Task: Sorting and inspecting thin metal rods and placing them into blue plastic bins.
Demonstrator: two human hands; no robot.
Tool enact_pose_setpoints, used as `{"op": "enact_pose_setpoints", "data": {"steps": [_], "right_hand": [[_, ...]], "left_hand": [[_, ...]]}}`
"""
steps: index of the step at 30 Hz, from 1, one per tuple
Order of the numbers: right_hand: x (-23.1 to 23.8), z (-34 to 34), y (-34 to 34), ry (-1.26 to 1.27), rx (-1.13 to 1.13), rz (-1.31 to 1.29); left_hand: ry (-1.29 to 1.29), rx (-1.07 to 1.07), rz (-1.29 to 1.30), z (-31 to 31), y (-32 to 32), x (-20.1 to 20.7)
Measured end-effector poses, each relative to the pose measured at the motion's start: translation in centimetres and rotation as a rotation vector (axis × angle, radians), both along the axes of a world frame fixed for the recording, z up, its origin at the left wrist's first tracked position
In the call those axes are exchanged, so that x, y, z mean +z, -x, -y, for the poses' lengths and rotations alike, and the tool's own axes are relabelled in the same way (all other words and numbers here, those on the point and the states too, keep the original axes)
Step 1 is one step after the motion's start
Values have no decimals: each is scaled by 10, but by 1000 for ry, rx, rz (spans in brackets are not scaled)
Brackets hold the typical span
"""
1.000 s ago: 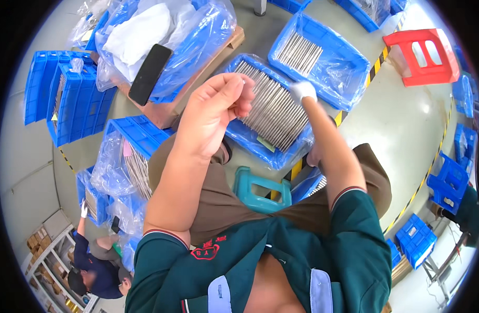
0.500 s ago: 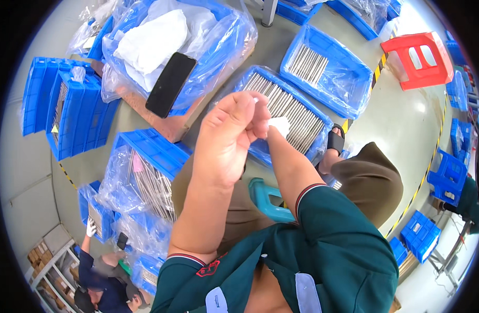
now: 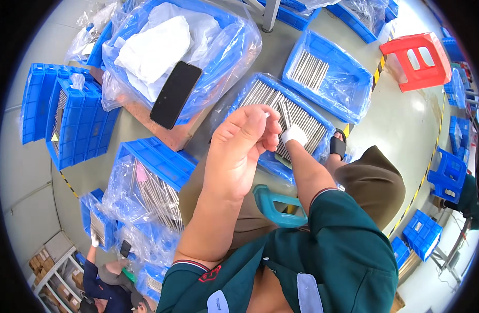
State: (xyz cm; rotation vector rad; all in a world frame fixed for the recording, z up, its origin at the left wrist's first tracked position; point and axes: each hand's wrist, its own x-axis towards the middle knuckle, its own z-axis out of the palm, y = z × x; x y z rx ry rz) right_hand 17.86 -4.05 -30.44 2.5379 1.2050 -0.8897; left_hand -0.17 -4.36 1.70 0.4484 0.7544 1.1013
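My bare left hand is raised in the middle, its thumb and fingers closed in a pinch. A small white bit shows at the fingertips; its kind is too small to tell. Beyond it, my right hand, in a white glove, is over a blue crate lined with clear plastic. Short metal rods stick out of that hand at a slant to the rows of similar rods lying in the crate. My left hand hides part of the crate.
Beside it stands a second blue crate, partly filled with rods. A black phone lies on a plastic-lined bin holding white cloth. Long rods fill a crate at left. A teal stool is beneath me; another person works lower left.
My right hand has come into view from behind the left, with rods now showing in it. My left hand has shifted slightly right and down, still pinched.
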Motion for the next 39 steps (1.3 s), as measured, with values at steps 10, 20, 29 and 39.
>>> {"op": "enact_pose_setpoints", "data": {"steps": [10,20,29,39], "right_hand": [[-3,40,-43,148,-723,-1120],[126,11,-67,-563,66,-515],[367,60,-107,-824,-99,-927],[309,64,-95,-685,-124,-977]], "left_hand": [[-40,-24,-48,-9,-18,-9],[-1,-25,-130,-21,-45,-23],[-28,-119,109,-22,-79,-36],[0,-15,289,-31,-93,-39]]}}
